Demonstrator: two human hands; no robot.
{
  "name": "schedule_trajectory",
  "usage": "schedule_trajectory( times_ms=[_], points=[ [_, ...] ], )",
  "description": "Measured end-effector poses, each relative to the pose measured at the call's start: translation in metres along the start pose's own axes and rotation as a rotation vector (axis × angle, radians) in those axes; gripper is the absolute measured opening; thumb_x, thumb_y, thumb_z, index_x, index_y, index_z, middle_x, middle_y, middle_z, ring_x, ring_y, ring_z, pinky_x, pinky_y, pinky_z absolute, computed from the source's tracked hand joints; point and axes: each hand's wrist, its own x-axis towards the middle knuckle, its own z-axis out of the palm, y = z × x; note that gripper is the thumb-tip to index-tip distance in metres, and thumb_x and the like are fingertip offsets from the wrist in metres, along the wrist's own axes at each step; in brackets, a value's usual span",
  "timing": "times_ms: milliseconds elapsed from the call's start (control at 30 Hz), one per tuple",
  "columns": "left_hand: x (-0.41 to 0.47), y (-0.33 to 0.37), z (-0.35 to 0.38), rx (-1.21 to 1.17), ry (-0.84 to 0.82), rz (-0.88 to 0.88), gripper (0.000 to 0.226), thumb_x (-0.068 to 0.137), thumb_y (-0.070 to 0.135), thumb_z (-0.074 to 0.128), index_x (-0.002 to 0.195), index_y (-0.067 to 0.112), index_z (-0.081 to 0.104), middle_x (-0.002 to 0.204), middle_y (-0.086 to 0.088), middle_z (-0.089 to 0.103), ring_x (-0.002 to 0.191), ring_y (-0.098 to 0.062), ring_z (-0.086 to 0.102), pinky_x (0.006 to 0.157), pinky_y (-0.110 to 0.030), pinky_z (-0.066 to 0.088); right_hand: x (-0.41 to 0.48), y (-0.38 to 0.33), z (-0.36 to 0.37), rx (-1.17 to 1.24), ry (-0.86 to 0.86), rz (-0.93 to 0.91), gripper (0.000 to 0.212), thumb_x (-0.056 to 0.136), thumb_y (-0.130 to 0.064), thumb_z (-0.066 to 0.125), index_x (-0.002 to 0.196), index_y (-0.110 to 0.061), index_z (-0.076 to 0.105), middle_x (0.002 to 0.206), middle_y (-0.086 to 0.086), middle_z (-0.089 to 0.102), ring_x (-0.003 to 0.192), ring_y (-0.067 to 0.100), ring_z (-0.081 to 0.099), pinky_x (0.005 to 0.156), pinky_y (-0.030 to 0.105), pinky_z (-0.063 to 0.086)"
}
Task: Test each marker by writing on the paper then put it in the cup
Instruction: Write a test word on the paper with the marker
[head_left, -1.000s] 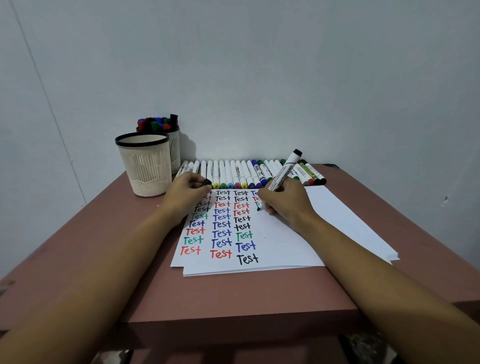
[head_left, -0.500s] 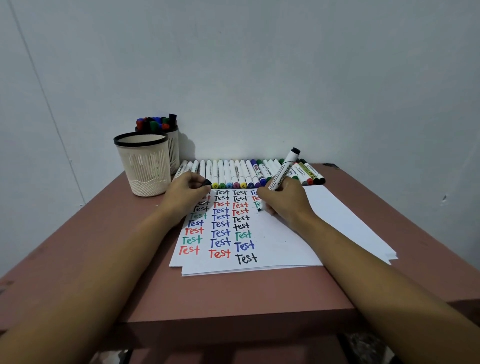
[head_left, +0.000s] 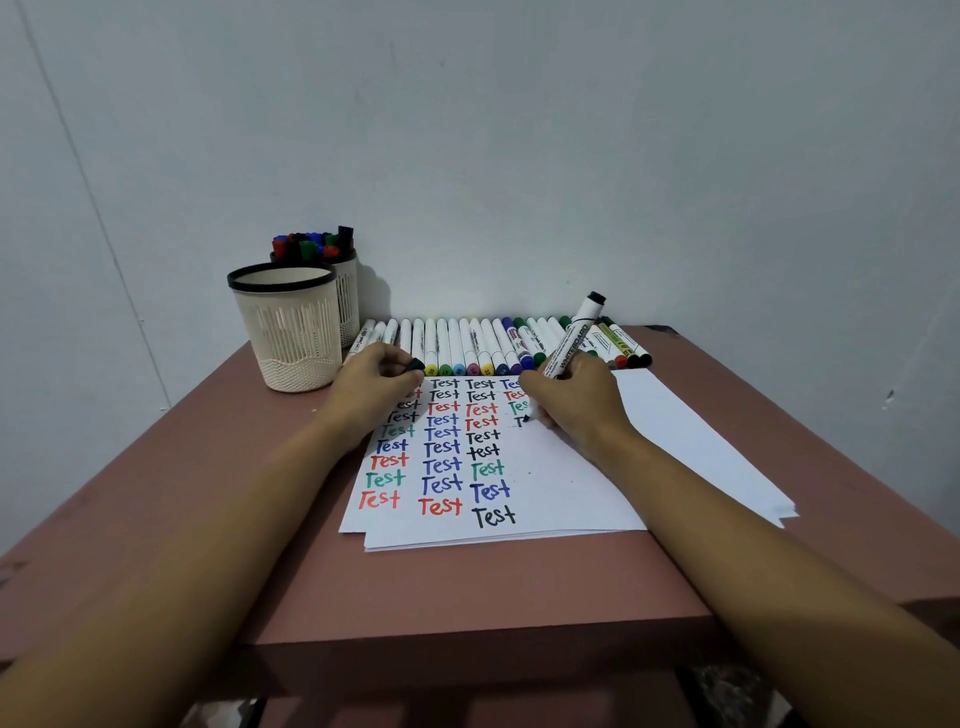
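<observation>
1. My right hand (head_left: 576, 400) grips the black marker (head_left: 571, 343), tip touching the paper (head_left: 571, 483) in the fourth column
2. My left hand (head_left: 371, 387) pinches a black cap (head_left: 415, 365); I should press lightly and write the word legibly

The scene is taken by one wide-angle camera worn on the head, turned forward and down onto the table (head_left: 467, 587). The left hand (head_left: 371, 387) and right hand (head_left: 576, 400) are seen near, with the wall (head_left: 519, 130) filling the upper half.
</observation>
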Motion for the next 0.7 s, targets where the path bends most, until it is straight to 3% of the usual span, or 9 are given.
schedule_trajectory(
  times_ms=[233,367,533,633,700],
  points=[
    [0.0011,-0.0006,-0.0012,0.002,-0.015,-0.015,0.019,0.086,0.012,0.065,0.102,0.010,0.056,0.101,-0.011,0.064,0.088,-0.022,0.063,0.083,-0.032,0.051,-0.0022,-0.0027,-0.0032,0.004,-0.034,-0.010,0.017,0.076,-0.005,0.063,0.066,-0.009,0.050,0.058,0.010,0.050,0.050,0.019,0.044,0.052,0.030,0.039],
    [0.0003,0.0000,-0.0003,-0.002,-0.013,-0.020,0.019,0.086,0.012,0.065,0.102,0.011,0.056,0.100,-0.010,0.063,0.088,-0.021,0.063,0.080,-0.029,0.050,-0.0012,-0.0026,-0.0024,0.008,-0.021,0.009,0.027,0.075,-0.006,0.062,0.056,-0.015,0.046,0.048,-0.004,0.045,0.050,0.015,0.040,0.051,0.026,0.034],
    [-0.0001,0.0005,-0.0003,0.004,-0.011,-0.018,0.019,0.086,0.012,0.065,0.102,0.012,0.056,0.098,-0.008,0.063,0.086,-0.019,0.062,0.080,-0.028,0.049,-0.0025,-0.0033,-0.0021,-0.050,0.065,-0.030,0.014,0.077,-0.011,0.064,0.069,-0.009,0.053,0.060,0.004,0.052,0.058,0.016,0.046,0.059,0.029,0.045],
    [-0.0003,0.0008,-0.0002,0.009,-0.009,-0.014,0.018,0.086,0.012,0.065,0.101,0.012,0.056,0.097,-0.006,0.063,0.085,-0.018,0.062,0.076,-0.025,0.048,-0.0045,-0.0057,-0.0023,-0.091,0.053,-0.044,0.012,0.080,-0.012,0.064,0.075,-0.008,0.054,0.065,0.002,0.053,0.060,0.013,0.047,0.056,0.024,0.041],
    [-0.0004,0.0009,0.0002,0.011,-0.010,-0.014,0.018,0.086,0.013,0.065,0.101,0.012,0.056,0.097,-0.006,0.063,0.086,-0.018,0.062,0.076,-0.024,0.048,-0.0041,-0.0051,-0.0027,-0.084,0.040,-0.036,0.012,0.078,-0.011,0.064,0.073,-0.008,0.054,0.065,0.007,0.053,0.060,0.017,0.048,0.059,0.028,0.044]
  ],
)
